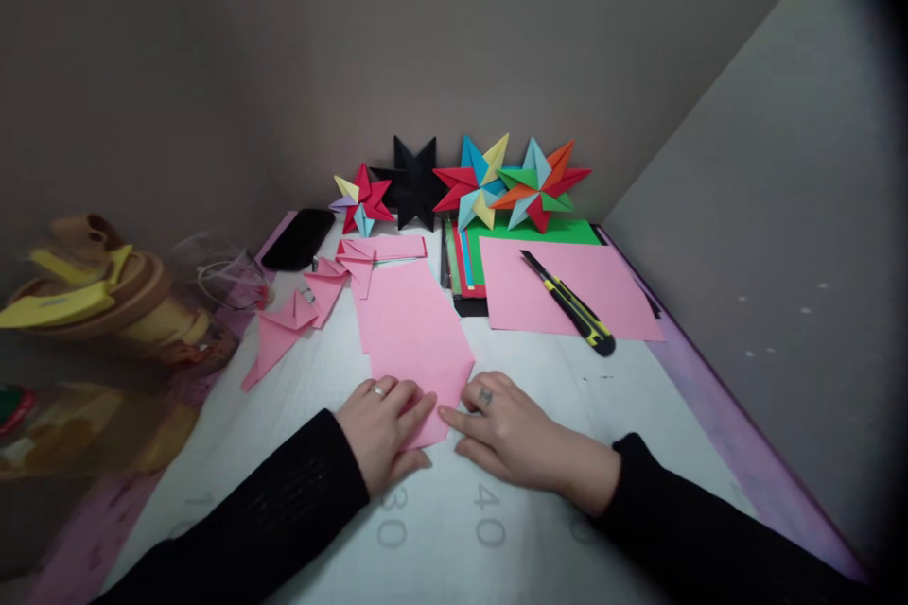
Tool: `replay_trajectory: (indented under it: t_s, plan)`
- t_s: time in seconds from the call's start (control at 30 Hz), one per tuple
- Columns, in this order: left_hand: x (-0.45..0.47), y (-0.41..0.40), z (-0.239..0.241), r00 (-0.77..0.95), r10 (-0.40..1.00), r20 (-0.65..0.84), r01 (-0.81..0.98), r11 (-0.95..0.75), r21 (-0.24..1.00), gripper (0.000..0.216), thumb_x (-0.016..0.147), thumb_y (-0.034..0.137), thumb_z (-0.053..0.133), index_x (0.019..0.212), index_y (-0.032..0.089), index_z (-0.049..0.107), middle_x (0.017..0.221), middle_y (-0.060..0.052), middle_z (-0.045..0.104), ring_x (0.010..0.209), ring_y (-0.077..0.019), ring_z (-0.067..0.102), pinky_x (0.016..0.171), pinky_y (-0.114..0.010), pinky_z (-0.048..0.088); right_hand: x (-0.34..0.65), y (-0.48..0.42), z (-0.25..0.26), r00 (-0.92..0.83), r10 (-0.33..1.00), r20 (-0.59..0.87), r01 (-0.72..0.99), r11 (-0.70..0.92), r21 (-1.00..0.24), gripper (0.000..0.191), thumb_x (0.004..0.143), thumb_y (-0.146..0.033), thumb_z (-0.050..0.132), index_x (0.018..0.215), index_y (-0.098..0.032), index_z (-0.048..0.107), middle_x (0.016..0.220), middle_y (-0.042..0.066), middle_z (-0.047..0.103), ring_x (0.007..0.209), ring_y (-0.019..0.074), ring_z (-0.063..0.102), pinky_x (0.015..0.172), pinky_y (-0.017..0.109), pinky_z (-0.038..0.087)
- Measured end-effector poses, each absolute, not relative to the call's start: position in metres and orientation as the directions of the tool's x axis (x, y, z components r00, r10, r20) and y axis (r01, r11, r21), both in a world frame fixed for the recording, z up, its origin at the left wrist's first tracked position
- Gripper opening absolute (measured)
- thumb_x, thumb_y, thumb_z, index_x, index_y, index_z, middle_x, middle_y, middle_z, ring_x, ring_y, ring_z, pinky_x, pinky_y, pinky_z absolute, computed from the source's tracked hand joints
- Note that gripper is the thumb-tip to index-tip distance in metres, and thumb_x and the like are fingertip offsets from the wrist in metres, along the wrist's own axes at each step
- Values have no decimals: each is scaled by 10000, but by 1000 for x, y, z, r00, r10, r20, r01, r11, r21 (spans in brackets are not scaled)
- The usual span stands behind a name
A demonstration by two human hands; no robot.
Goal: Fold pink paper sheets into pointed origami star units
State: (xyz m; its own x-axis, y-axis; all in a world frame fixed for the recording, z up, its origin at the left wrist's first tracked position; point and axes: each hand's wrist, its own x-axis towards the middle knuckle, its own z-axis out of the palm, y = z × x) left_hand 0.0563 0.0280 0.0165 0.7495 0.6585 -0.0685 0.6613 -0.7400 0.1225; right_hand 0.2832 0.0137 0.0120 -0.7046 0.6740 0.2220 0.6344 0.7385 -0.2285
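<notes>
A partly folded pink paper sheet [415, 321] lies on the white mat, its near end narrowed by folds. My left hand [383, 430], with a ring on it, holds down the near left part of the sheet, fingers bent on top and thumb by the near edge. At the sheet's right edge, my right hand [507, 430] touches the paper with its outstretched index finger. Its thumb is apart and the other fingers are curled. Left of the sheet are folded pink paper pieces [285, 326], some with metal clips on them. A pink paper strip [401, 248] lies beyond.
A black and yellow utility knife [571, 302] rests on another pink sheet [511, 293] at right, over coloured papers [574, 232]. Several paper stars [415, 181] lean on the wall. A phone [298, 239] lies back left. Brown and yellow items [106, 293] stand beyond the mat's [638, 492] left edge.
</notes>
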Motion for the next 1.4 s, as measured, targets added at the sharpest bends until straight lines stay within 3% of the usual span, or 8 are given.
replay_trajectory:
  t_s: [0.33,0.57,0.7,0.8,0.93,1.1,1.4]
  plan:
    - [58,27,17,736,674,-68,677,-729,100,665,715,514,638,1266,194,449,1091,-90,542,936,-273,469,789,-418,381,282,24,9,-439,890,122,896,444,-16,350,856,-314,521,1168,-169,586,853,113,634,826,250,499,682,352,317]
    - [57,26,16,729,680,-78,685,-723,93,672,711,505,646,1271,195,443,1101,-97,539,947,-277,466,797,-428,380,282,28,14,-350,933,83,936,350,16,385,857,-356,513,1170,-141,582,895,127,652,843,271,527,672,360,329]
    - [57,26,17,732,677,-73,681,-726,98,662,723,513,628,1273,197,439,1108,-104,531,945,-273,466,794,-416,381,288,28,8,-313,938,150,948,318,-15,435,853,-397,512,1178,-112,562,895,136,629,855,276,524,695,375,350]
    - [56,26,18,732,677,-73,681,-724,106,669,720,513,630,1276,197,435,1102,-103,529,947,-275,463,795,-418,379,291,26,3,-341,906,249,927,368,-69,433,868,-358,490,1206,-92,538,880,129,605,833,253,506,722,375,361]
    - [56,27,16,735,675,-62,677,-727,110,649,732,528,610,1268,203,444,1101,-101,523,943,-272,463,787,-417,379,287,19,4,-504,808,305,813,563,-147,316,871,-288,483,1115,-125,601,831,102,569,803,220,466,743,372,363]
    - [56,27,14,743,668,-53,669,-736,106,627,757,528,581,1272,199,441,1110,-106,520,945,-269,457,784,-409,381,279,12,14,-705,671,229,625,741,-247,239,868,-271,475,1007,-137,616,807,76,537,802,198,441,743,355,370]
    - [56,26,17,735,674,-70,677,-727,112,635,749,512,600,1277,197,442,1116,-105,518,963,-276,456,801,-420,379,281,8,20,-819,548,169,486,819,-305,244,873,-332,468,992,-198,634,767,44,494,773,179,415,737,342,355]
